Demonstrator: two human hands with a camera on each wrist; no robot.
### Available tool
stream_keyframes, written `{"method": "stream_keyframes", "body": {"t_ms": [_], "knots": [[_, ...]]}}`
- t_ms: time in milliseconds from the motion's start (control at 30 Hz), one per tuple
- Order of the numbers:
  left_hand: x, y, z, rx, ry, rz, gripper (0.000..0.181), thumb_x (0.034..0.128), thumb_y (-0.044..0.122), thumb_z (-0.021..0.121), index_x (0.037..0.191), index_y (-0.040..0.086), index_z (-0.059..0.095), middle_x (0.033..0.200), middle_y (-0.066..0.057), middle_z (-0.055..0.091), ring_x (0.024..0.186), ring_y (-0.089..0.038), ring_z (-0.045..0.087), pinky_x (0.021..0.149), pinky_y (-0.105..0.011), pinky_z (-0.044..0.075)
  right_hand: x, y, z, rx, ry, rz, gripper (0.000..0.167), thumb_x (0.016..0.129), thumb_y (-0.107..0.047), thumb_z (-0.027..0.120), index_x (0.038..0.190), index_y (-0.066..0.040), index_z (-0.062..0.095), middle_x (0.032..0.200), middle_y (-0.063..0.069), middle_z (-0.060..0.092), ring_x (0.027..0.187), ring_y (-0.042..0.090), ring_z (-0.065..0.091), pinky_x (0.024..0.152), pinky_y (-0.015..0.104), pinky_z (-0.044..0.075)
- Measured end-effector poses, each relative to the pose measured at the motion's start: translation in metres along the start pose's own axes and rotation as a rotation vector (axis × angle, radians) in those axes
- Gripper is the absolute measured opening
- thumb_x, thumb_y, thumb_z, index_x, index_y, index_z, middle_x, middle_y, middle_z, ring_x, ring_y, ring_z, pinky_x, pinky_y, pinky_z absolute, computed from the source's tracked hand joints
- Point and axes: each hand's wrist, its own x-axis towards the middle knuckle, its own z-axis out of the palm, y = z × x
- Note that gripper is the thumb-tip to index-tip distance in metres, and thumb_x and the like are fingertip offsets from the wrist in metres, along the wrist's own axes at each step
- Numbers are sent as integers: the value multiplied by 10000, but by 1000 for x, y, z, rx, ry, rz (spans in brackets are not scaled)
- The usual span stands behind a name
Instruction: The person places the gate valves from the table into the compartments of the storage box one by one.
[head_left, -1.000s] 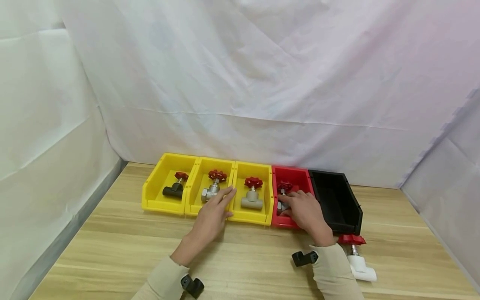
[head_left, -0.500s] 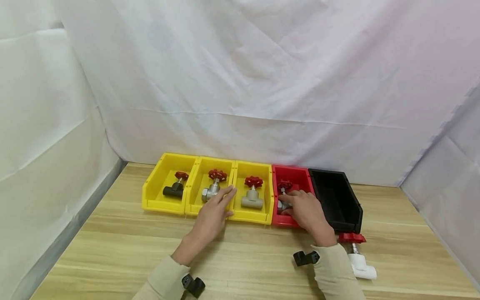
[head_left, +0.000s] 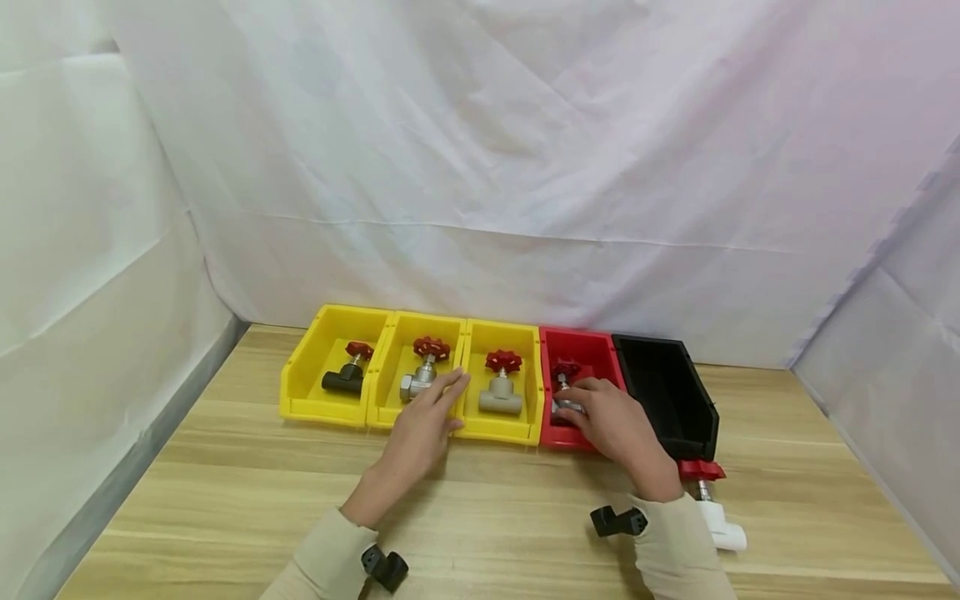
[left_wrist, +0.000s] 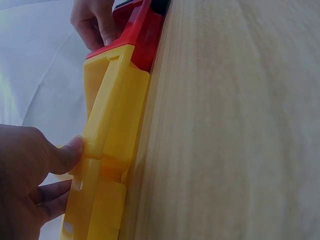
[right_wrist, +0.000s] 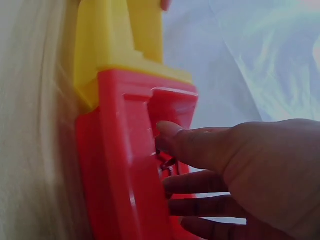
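Observation:
In the head view my right hand (head_left: 617, 425) reaches into the red bin (head_left: 585, 340), thumb and fingers at the body of a metal valve (head_left: 563, 380) with a red handwheel. The hand hides part of that valve. In the right wrist view the thumb and fingers (right_wrist: 197, 187) are over the red bin's opening, with only a dark bit of the valve between them. My left hand (head_left: 417, 433) rests with fairly straight fingers on the wall between two yellow bins, close to a beige valve (head_left: 501, 393) and a metal valve (head_left: 422, 379).
A black valve (head_left: 345, 377) lies in the leftmost yellow bin (head_left: 303, 367). To the right of the red bin stands a black bin (head_left: 667, 392). A white valve (head_left: 718, 529) with a red handwheel lies on the wooden table (head_left: 487, 533) before it. White cloth (head_left: 480, 167) hangs behind.
The head view has shifted slightly. My right hand has drawn back a little over the red bin, and more of the metal valve shows. The left hand stays in place.

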Motion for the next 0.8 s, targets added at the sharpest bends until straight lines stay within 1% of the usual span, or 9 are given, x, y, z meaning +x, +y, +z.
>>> {"method": "stream_keyframes", "body": {"t_ms": [233,433,533,633,733,800], "knots": [[0,0,-2,-15,-13,-7,639,807,63,762,1388,59,496,1391,-94,480,1112,-307,564,851,-392,519,-8,-9,-15,-26,78,-27,271,862,-294,724,1109,-182,728,1077,46,651,979,254,590,828,459,520],[1,0,-1,-9,-6,-5,637,811,70,760,1390,61,494,1386,-95,484,1118,-302,562,864,-396,513,-21,-13,-31,-48,135,-74,279,831,-244,760,1097,-168,733,1046,40,668,937,242,614,772,432,542],[1,0,0,-7,-3,-3,635,811,71,761,1388,59,497,1384,-95,486,1116,-301,563,861,-397,515,-30,-10,-37,-65,152,-78,319,819,-232,771,1128,-172,717,1038,38,665,918,237,610,741,418,550],[1,0,0,-10,-4,-3,634,807,69,764,1384,53,501,1383,-97,487,1121,-304,561,864,-402,513,-39,-4,-41,-85,167,-83,388,809,-223,779,1185,-198,689,1013,21,660,871,213,600,701,390,553],[1,0,-1,-8,-10,-5,645,806,68,765,1391,61,494,1390,-96,482,1130,-303,557,866,-399,513,-49,3,-45,-98,206,-120,417,807,-213,776,1210,-203,672,992,16,653,849,200,598,661,371,551],[1,-1,-1,-4,-14,-4,651,806,70,765,1396,65,489,1393,-95,479,1135,-301,555,865,-397,513,-55,8,-47,-94,252,-160,337,884,-326,693,1194,-193,679,988,18,651,843,192,607,638,361,546]]}}
